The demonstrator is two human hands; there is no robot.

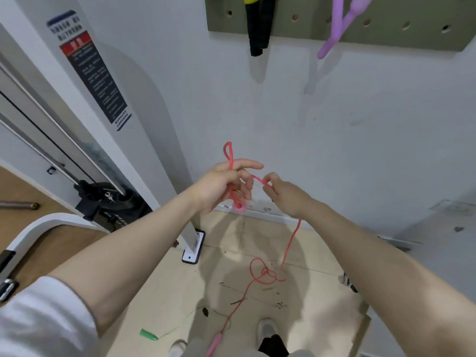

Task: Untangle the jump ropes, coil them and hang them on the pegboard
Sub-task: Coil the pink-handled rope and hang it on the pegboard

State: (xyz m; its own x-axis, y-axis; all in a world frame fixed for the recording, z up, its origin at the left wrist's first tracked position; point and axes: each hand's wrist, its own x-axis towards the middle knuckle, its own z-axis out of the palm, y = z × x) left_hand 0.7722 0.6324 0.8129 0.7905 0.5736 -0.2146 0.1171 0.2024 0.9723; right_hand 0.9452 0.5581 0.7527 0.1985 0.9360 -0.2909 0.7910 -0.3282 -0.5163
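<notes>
1. Left hand [224, 184]: raised before the wall, fingers curled round the red jump rope [262, 275]; a small loop of cord stands up above the fist, and a pink handle end shows just below the palm.
2. Right hand [280, 191]: just beside the left, thumb and fingertips pinching the same cord, a short span running between the two hands.
3. Below the right hand the cord drops to the floor [322, 292], lies there in a loose knot of loops, and runs on toward the pink handle [215, 343] at the floor's near edge, between the shoes.
4. Pegboard [412, 29]: olive panel on the wall at the top; black handles [257, 32] and purple handles [334, 29] hang from it.
5. Green handle [148, 334]: on the floor, near-left, with a thin green cord.
</notes>
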